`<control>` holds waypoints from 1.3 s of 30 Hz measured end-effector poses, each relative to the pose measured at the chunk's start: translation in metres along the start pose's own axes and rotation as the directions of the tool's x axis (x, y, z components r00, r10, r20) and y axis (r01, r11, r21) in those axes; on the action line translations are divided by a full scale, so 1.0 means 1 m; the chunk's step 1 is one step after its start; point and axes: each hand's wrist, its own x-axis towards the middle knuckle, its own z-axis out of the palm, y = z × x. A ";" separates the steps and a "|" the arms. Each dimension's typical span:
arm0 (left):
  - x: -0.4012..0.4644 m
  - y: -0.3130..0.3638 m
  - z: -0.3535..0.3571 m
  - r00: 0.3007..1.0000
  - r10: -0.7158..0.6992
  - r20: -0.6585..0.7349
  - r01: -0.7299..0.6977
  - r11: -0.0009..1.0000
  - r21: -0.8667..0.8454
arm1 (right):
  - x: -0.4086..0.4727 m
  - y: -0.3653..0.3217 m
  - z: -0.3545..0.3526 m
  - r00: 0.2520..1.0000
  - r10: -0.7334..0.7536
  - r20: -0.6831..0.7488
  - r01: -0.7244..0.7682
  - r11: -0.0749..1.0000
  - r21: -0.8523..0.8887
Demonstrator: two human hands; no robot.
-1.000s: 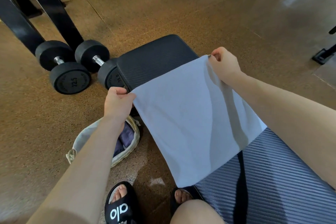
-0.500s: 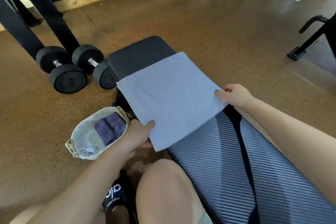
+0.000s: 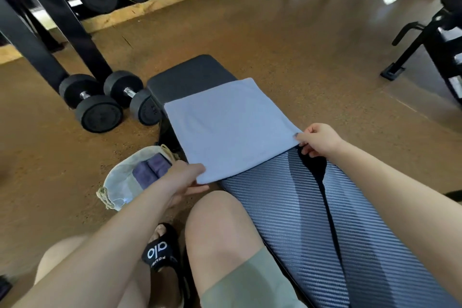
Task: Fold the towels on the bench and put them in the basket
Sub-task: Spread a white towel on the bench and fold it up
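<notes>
Bright, even light; glare on floor (image 3: 312, 32) top right; wide-angle bend at edges; slight softness.

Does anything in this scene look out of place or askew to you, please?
Only slightly: the light blue towel lies skewed across the bench, its near-left corner overhanging the edge where the left hand pinches it. The right hand pinches the other near corner. Nothing looks spilled or damaged.

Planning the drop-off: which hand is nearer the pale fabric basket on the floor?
Left. The left hand pinches the light blue towel's corner right beside the basket; the right hand holds the opposite corner.
</notes>
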 end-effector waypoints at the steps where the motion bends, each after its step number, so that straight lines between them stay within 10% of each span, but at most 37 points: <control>1: -0.003 -0.003 0.002 1.000 0.020 -0.013 -0.020 1.000 0.017 | -0.002 0.000 0.001 1.000 -0.012 -0.017 0.012 0.999 0.042; 9: -0.006 -0.008 -0.019 0.992 0.073 -0.099 -0.053 0.980 0.194 | -0.018 -0.009 0.005 0.996 0.042 0.073 -0.060 0.965 0.256; 16: -0.015 0.010 -0.033 0.995 -0.031 -0.091 0.022 0.995 -0.095 | -0.023 -0.012 -0.001 0.993 0.062 0.098 -0.097 0.905 0.414; 27: -0.027 0.125 -0.065 0.945 0.237 -0.227 -0.273 0.951 -0.143 | -0.024 -0.084 -0.012 0.985 -0.069 -0.156 0.133 0.883 0.450; 39: 0.023 0.279 -0.025 0.803 0.546 -0.237 -0.593 0.773 -0.228 | -0.005 -0.200 -0.082 0.843 0.001 -0.538 0.440 0.573 0.691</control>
